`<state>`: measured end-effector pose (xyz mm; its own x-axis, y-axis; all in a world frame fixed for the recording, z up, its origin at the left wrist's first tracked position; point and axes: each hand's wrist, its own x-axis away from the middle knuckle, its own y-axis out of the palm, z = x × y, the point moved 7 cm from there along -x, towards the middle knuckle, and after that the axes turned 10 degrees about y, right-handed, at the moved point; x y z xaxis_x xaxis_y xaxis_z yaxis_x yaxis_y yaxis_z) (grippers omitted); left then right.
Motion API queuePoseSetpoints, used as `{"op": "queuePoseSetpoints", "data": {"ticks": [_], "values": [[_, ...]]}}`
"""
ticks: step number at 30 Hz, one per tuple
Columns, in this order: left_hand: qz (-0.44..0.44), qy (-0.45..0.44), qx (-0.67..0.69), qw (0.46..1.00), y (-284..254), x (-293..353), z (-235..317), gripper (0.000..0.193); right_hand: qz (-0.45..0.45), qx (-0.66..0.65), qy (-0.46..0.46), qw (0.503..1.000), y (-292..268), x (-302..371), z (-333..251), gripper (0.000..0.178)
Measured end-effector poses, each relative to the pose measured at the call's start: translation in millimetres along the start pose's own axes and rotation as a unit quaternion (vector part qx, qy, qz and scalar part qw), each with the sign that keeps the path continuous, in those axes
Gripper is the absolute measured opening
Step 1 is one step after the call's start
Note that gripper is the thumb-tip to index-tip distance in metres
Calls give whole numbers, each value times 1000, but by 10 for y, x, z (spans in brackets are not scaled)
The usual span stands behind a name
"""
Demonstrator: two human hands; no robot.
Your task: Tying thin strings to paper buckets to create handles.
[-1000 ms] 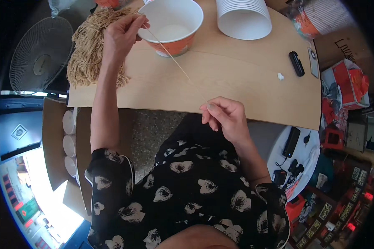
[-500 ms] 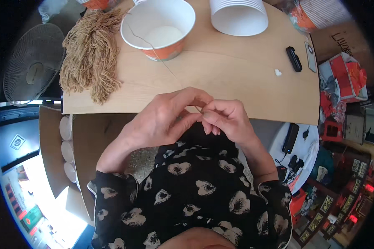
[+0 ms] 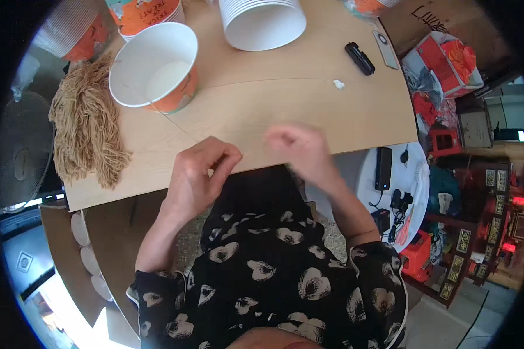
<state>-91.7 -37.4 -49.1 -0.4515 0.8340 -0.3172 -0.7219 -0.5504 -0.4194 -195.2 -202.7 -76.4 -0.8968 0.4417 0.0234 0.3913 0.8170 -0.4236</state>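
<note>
My left hand is at the table's front edge, thumb and forefinger pinched together. A thin tan string runs from that hand up over the rim of a white-lined paper bucket with an orange outside. My right hand is apart from it, to the right over the table edge. Motion smears its curled fingers, so what they hold, if anything, cannot be made out. A thick bundle of tan strings lies left of the bucket.
Nested white buckets lie at the back, with orange buckets at the back left. A black stapler-like tool and a white scrap lie to the right. A white stool holds black adapters. An open carton stands below left.
My hands, which met at the string, have parted; the right one has moved away to the right. The whole view has shifted, so the table's contents appear farther left.
</note>
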Motion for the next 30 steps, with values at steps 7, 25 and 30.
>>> {"op": "queuePoseSetpoints", "data": {"ticks": [7, 25, 30], "values": [[42, -73, 127, 988, 229, -171, -183, 11, 368, 341, 18, 865, -1537, -434, 844, 26], [51, -150, 225, 961, 421, -275, -309, 17, 311, 434, -116, 838, -1279, -490, 515, 24], [54, -121, 218, 967, 396, -244, -229, 14, -9, -54, 32, 998, -388, -197, 108, 24]]}}
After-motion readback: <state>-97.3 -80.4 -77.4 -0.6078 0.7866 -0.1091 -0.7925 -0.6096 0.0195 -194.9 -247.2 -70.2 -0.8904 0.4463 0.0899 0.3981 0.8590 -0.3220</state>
